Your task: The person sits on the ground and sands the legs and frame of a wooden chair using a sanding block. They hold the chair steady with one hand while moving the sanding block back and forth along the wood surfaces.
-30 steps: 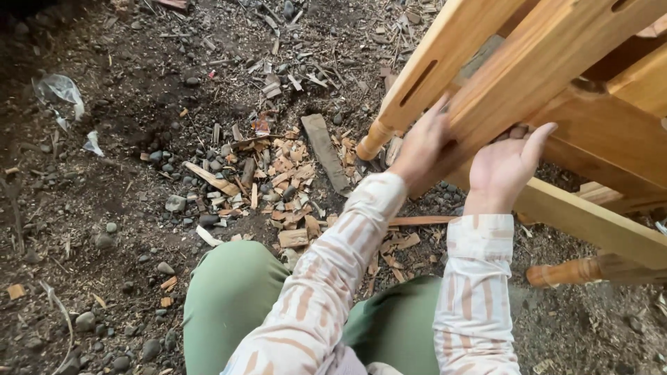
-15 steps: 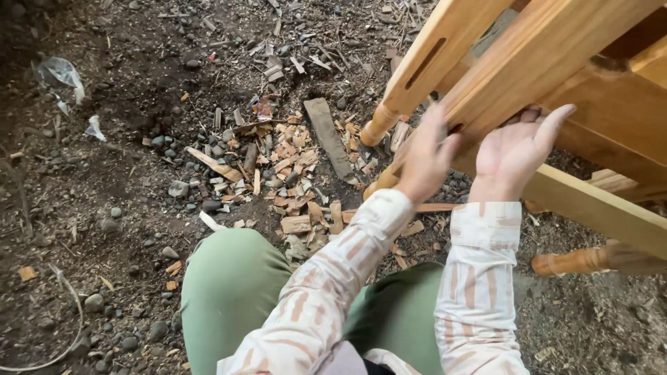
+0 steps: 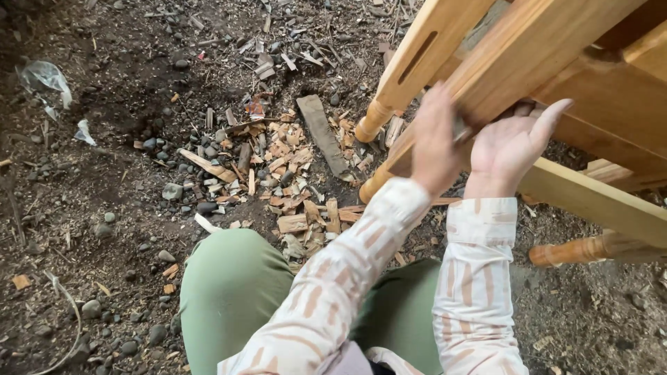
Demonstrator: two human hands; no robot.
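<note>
1. Left hand (image 3: pixel 436 139) lies flat against the wooden chair leg (image 3: pixel 486 83), fingers curled over a small grey object (image 3: pixel 461 130), likely a scraper; can't tell what it is.
2. Right hand (image 3: pixel 511 142) is open, palm up, bracing the leg from beneath. Judgement: steady the chair, stroke along the grain.
3. Chair top is cut off; wood chips (image 3: pixel 285 180) litter the dirt.

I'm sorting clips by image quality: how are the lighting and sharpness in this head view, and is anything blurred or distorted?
Head view: soft, even daylight, no hard shadows or glare; the wood chips on the ground look crisp; the left hand is slightly smeared, the right hand sharper; the wooden chair leg is well exposed; the upper left corner falls dark.
</note>
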